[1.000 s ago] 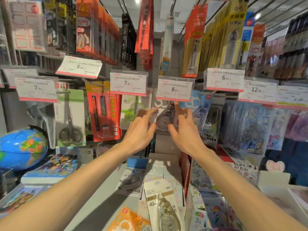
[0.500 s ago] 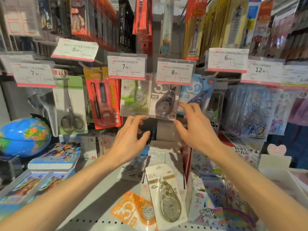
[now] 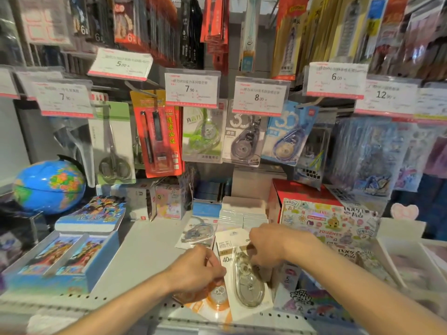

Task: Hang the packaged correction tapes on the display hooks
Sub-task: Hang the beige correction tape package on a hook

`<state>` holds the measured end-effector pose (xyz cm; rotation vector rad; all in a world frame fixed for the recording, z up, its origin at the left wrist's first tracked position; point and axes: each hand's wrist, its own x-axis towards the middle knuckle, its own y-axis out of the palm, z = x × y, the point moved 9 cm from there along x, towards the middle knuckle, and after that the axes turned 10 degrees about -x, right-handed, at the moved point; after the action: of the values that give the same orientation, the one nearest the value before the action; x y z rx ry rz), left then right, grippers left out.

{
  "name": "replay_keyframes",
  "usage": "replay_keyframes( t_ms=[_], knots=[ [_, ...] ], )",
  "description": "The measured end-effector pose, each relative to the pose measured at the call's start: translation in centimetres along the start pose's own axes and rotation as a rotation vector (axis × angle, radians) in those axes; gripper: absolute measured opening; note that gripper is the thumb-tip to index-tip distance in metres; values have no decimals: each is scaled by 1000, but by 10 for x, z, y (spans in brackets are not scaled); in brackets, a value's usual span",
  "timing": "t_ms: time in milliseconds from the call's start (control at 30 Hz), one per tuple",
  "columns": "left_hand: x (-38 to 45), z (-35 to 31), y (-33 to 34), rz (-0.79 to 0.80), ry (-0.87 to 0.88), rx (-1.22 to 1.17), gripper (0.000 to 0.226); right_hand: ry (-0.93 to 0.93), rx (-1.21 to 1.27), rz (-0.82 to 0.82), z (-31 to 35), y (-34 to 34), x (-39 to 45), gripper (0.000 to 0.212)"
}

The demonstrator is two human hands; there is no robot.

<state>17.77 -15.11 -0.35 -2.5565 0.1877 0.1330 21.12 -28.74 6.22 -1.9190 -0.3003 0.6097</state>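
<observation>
Both of your grips were down low at the shelf: your left hand (image 3: 197,270) had its fingers curled at the left edge of the white correction tape pack (image 3: 242,274), right where the orange correction tape pack (image 3: 212,302) pokes out from under it. Honestly couldn't tell which of the two packs those fingers had hold of, or if they were pinching anything yet. Your right hand (image 3: 268,245) was bent over the upper right part of the white pack, fingers curled down onto it; whether it really gripped the card or just rested there, I couldn't make out either.

That white pack lay flat on the shelf (image 3: 145,257), the clear teardrop dispenser facing up, with "40m" printed on the left of the card. Just behind it another blister pack (image 3: 197,232) with a bluish dispenser lay flat too.

Up on the hooks, three packs were hanging side by side: a green correction tape (image 3: 203,135) under the 7.90 price tag (image 3: 192,87), a grey correction tape (image 3: 244,141) under the 8.00 price tag (image 3: 261,95), and a blue correction tape (image 3: 287,134) just right of that one, tilted a bit.

Off to the left sat a globe (image 3: 48,187), with scissors (image 3: 113,146) hanging on a card above it.
</observation>
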Motion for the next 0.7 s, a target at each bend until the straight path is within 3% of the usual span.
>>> replay_keyframes(
  t_ms=[367, 500, 700],
  knots=[
    [-2, -1, 9, -2, -14, -244, 19, -9, 61, 5, 9, 4, -9, 16],
    [-6, -7, -9, -14, 32, -220, 16, -20, 199, -55, 2, -3, -14, 35],
    [-13, -24, -54, -142, 123, -282, 23, -75, 458, -270, 1, -40, -31, 61]
  ],
)
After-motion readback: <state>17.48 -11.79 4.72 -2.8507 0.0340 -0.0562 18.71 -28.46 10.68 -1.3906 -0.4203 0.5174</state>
